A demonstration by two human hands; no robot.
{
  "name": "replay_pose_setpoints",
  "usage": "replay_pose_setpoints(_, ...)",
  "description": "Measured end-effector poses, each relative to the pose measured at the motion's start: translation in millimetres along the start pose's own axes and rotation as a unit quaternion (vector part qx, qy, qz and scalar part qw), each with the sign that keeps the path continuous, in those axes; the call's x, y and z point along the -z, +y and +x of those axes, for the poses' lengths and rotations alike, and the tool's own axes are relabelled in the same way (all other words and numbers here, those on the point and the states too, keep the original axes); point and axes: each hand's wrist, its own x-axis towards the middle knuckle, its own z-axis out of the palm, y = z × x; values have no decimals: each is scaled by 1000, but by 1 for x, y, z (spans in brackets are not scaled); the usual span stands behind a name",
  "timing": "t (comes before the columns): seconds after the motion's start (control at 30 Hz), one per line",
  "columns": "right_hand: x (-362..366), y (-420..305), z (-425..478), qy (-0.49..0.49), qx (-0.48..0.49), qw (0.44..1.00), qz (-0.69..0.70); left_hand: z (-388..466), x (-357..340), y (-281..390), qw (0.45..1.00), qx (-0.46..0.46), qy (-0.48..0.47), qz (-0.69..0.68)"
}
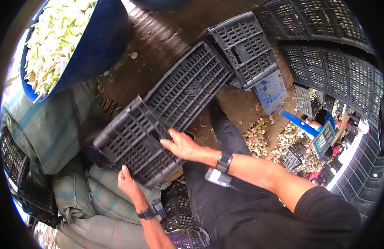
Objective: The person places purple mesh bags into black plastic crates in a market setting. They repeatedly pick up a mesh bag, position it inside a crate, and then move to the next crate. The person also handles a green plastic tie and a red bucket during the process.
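Observation:
A black plastic lattice crate (148, 146) is tilted in front of me. My right hand (182, 146) lies at its upper side near a dark handle slot, fingertips on the rim. At its lower left edge, my left hand (128, 183) grips with the thumb up; its fingers are partly hidden. Beyond stretches a lattice panel (192, 87) with a round emblem; I cannot tell whether it belongs to the same crate. Another black lattice crate wall (245, 51) with a handle slot stands beside the blue platform (271, 91) of a scale.
A blue tub (101, 40) heaped with garlic bulbs (55, 53) rises at upper left, by stuffed woven sacks (52, 133). Stacked crates (332, 74) line the right. The scale's display (324, 141), loose garlic (257, 137) and people working are near there. Crates (178, 205) stand below.

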Motion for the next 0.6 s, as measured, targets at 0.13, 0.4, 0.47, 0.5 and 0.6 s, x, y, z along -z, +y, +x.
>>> replay_pose_setpoints(0.13, -12, -7, -53, -79, -51, 994, 63, -40, 36, 15, 1000, 4, 16, -22)
replay_pose_setpoints(0.4, 103, 94, -22, 352, -17, 930, 104, -104, 114, 11, 983, -21, 141, 115)
replay_pose_setpoints(0.47, 132, 117, -14, 386, -46, 921, 14, -118, 134, 10, 986, -26, 152, 67)
replay_pose_setpoints(0.5, 134, 101, -15, 403, -14, 915, -21, -125, 139, 18, 985, -44, 153, 74)
replay_pose_setpoints(0.6, 108, 56, -27, 246, 4, 967, 69, -143, 143, 40, 965, -77, 140, 206)
